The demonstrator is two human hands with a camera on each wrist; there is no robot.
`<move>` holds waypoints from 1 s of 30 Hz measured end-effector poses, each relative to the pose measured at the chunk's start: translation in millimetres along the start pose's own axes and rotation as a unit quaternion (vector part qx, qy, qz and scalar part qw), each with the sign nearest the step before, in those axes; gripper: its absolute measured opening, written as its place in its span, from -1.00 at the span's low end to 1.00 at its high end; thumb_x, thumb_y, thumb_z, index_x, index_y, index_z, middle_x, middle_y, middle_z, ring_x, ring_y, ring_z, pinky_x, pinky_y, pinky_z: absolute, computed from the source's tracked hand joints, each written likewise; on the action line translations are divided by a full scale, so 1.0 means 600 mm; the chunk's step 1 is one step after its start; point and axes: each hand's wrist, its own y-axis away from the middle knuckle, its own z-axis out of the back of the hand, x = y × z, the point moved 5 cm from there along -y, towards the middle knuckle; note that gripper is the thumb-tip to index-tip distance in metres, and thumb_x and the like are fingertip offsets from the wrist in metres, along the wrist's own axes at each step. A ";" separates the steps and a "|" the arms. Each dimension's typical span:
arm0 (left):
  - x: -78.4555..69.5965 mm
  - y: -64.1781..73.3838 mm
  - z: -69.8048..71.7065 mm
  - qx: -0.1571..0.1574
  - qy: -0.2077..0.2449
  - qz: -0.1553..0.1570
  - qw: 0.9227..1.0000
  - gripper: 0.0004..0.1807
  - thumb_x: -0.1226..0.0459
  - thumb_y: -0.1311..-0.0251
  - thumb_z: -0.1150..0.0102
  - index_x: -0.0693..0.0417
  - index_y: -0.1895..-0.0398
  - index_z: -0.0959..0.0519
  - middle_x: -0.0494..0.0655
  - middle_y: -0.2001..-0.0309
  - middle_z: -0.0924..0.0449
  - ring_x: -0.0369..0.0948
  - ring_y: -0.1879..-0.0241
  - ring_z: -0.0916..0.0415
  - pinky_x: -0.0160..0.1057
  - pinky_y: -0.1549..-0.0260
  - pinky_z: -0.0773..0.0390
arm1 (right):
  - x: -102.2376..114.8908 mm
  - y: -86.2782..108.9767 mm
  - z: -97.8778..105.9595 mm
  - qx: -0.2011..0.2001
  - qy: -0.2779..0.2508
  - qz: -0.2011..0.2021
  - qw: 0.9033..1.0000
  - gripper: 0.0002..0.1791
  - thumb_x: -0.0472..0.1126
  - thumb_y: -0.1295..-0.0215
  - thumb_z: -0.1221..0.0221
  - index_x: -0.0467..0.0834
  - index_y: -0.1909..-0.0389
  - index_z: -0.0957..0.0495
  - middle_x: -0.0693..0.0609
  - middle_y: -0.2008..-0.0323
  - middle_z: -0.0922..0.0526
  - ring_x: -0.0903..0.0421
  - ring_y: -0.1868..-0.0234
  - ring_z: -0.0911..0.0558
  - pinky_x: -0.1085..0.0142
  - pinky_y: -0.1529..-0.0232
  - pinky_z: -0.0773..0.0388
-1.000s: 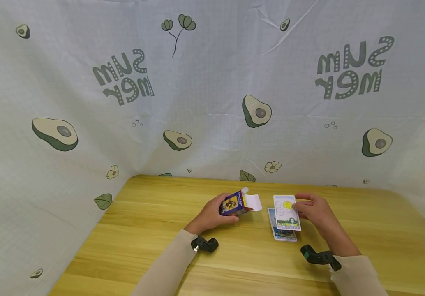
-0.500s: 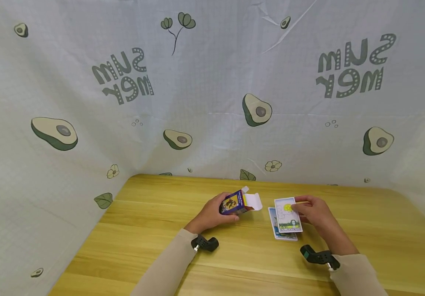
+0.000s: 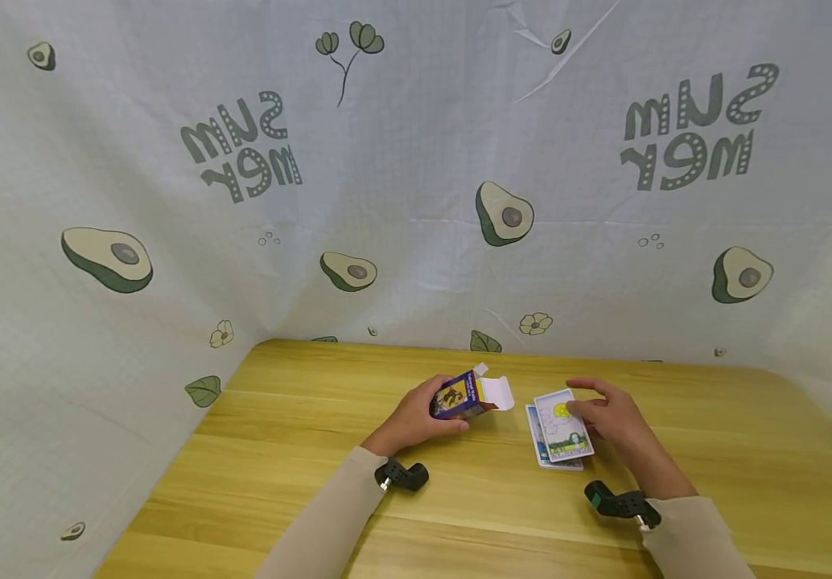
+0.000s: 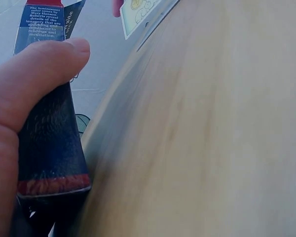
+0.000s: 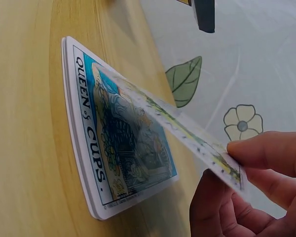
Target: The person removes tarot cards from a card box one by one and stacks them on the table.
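Note:
My left hand (image 3: 416,414) grips a blue-purple tarot card box (image 3: 452,399), its fingers curled round it above the table. The box's white end flap (image 3: 497,392) hangs open toward the right. In the left wrist view the thumb (image 4: 49,61) presses along the printed side of the box. Between thumb and fingers, my right hand (image 3: 615,414) pinches an Ace of Pentacles tarot card (image 3: 557,430) by its right edge. Beneath that tilted card lies a thin stack of tarot cards (image 5: 89,128), Queen of Cups face up on top. The pinched card's far edge comes close to the stack; contact is unclear.
The yellow wood-grain table (image 3: 300,482) runs back to a white cloth (image 3: 416,161) printed with avocados, flowers and lettering. A black wrist camera is strapped to each forearm, the left one (image 3: 403,476) and the right one (image 3: 615,500).
My right hand has brought the Ace of Pentacles lower and slightly left over the stack, turning it a little so it covers more of the cards. The left hand with the box stays put.

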 end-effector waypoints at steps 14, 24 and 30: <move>-0.002 0.001 0.001 0.002 0.002 -0.001 1.000 -0.23 -0.02 -0.02 -0.41 -0.13 -0.31 -0.32 -0.20 -0.05 -0.46 -0.28 0.07 -0.42 -0.30 0.09 -0.44 | -0.009 -0.006 -0.012 -0.009 0.020 0.001 1.000 -0.48 -0.17 -0.35 -0.12 -0.27 -0.27 -0.35 -0.35 0.04 -0.55 -0.02 0.28 -0.53 0.32 0.32 -0.52; -0.006 0.001 0.003 0.002 0.002 -0.002 1.000 -0.24 -0.03 -0.02 -0.41 -0.12 -0.29 -0.33 -0.20 -0.02 -0.47 -0.28 0.09 -0.42 -0.31 0.11 -0.45 | -0.014 -0.008 -0.014 -0.023 0.035 -0.006 0.999 -0.49 -0.19 -0.33 -0.13 -0.27 -0.26 -0.37 -0.30 0.10 -0.53 -0.04 0.27 -0.52 0.32 0.33 -0.52; -0.004 -0.001 0.001 0.003 0.000 -0.002 1.000 -0.24 -0.03 -0.02 -0.41 -0.12 -0.29 -0.33 -0.20 -0.02 -0.47 -0.27 0.08 -0.42 -0.31 0.11 -0.45 | -0.014 -0.006 -0.013 -0.027 0.037 -0.009 0.999 -0.50 -0.19 -0.32 -0.16 -0.28 -0.24 -0.38 -0.25 0.16 -0.52 -0.03 0.30 -0.50 0.33 0.37 -0.51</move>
